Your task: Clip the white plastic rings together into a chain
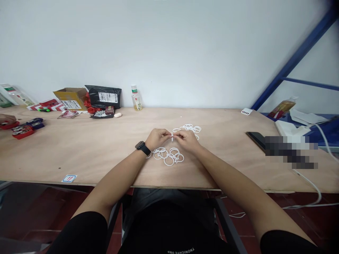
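Observation:
My left hand (156,139), with a black watch on its wrist, and my right hand (187,140) meet over the middle of the table. Both pinch one white plastic ring (172,138) between thumb and fingertips, seen nearly edge-on. Part of it is hidden by the fingers. Several like rings, some with small tabs, lie in a loose near pile (168,160) just below the hands. Behind my right hand is a second, far pile of white rings (189,127), partly covered by that hand.
Along the wall stand a drink bottle (136,98), a black parcel bag (104,97) and an open cardboard box (70,97). At far left, another person's hand (6,119) is near red and blue containers (23,131). A phone (255,139) and white cable (309,180) lie right.

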`<state>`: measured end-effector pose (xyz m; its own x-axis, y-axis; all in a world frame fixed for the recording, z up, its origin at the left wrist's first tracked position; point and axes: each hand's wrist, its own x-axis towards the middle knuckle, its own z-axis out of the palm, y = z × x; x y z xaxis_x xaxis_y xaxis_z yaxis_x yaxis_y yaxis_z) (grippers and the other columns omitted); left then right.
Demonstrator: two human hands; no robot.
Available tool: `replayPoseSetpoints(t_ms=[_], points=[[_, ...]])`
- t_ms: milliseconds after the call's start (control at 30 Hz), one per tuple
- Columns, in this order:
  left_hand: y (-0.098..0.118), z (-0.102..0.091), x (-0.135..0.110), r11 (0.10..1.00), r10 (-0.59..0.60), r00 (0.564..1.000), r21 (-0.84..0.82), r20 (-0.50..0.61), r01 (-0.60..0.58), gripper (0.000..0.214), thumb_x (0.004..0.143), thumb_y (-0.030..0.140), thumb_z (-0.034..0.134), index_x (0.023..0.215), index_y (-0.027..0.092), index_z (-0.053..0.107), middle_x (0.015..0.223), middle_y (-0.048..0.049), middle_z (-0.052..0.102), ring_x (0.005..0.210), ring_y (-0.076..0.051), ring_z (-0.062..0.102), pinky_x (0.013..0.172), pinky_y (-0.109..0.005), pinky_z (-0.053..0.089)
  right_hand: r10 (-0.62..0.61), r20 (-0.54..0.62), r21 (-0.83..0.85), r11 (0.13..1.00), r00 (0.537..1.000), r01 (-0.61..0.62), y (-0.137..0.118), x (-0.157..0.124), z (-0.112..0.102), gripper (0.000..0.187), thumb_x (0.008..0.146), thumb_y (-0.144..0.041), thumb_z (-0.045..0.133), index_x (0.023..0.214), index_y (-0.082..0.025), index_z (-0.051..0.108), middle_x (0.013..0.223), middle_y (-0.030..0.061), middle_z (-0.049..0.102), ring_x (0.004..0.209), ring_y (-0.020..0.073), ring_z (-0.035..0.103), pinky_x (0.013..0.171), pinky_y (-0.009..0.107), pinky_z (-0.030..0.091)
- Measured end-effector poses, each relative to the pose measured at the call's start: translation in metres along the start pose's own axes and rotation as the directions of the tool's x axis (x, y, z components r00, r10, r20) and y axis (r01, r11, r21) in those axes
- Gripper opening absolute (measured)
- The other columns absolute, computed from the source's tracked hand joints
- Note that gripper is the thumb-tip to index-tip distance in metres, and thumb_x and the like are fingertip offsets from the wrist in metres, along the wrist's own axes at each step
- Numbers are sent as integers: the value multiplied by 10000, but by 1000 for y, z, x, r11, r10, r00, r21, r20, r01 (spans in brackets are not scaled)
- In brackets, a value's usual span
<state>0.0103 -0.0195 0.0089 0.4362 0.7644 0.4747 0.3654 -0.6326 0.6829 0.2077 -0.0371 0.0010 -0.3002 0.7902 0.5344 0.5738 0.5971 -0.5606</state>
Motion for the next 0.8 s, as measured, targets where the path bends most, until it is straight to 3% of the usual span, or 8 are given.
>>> replayPoseSetpoints(t_ms=[167, 333, 500, 633, 800], points=[[2, 1, 0, 996, 28, 999, 81, -21, -26, 235, 845, 378, 630, 801, 162, 713, 783, -46, 741, 708, -147, 663, 675, -256, 500, 0, -33, -20, 1000, 999, -1, -2, 0, 3, 181, 844, -224, 565, 901, -216, 737, 774, 23, 722, 680, 151, 625, 656, 266, 454], [0, 3, 1, 998, 22, 999, 60, -27, -21, 234, 863, 370, 606, 861, 170, 728, 834, -47, 748, 744, -153, 668, 703, -258, 504, 69, -55, 81, 995, 996, -64, -3, 1, 6, 213, 860, -269, 563, 982, -208, 726, 813, 31, 731, 683, 154, 644, 646, 264, 478], [4, -10, 2, 986, 66, 990, 142, 126, -84, 240, 868, 327, 571, 993, 192, 724, 961, -49, 739, 840, -163, 664, 802, -283, 500, 19, -55, -70, 997, 998, -23, 6, 4, 0, 214, 869, -240, 546, 983, -234, 727, 907, 35, 735, 816, 182, 660, 760, 305, 489], [2, -22, 1, 963, 79, 942, 220, 327, -157, 180, 767, 349, 664, 813, 189, 734, 856, -38, 725, 847, -180, 644, 865, -308, 476, 59, -92, -298, 951, 994, -84, 21, 7, -10, 237, 878, -255, 537, 1027, -240, 722, 975, 58, 706, 855, 201, 639, 769, 319, 471], [-1, -10, -5, 951, 108, 910, 225, 400, -212, 400, 669, 504, 746, 918, 192, 725, 957, -74, 710, 927, -219, 633, 905, -341, 458, 149, -119, -323, 929, 982, -180, 30, 9, -16, 244, 848, -314, 588, 1042, -240, 717, 975, 59, 672, 829, 198, 626, 709, 309, 456]])
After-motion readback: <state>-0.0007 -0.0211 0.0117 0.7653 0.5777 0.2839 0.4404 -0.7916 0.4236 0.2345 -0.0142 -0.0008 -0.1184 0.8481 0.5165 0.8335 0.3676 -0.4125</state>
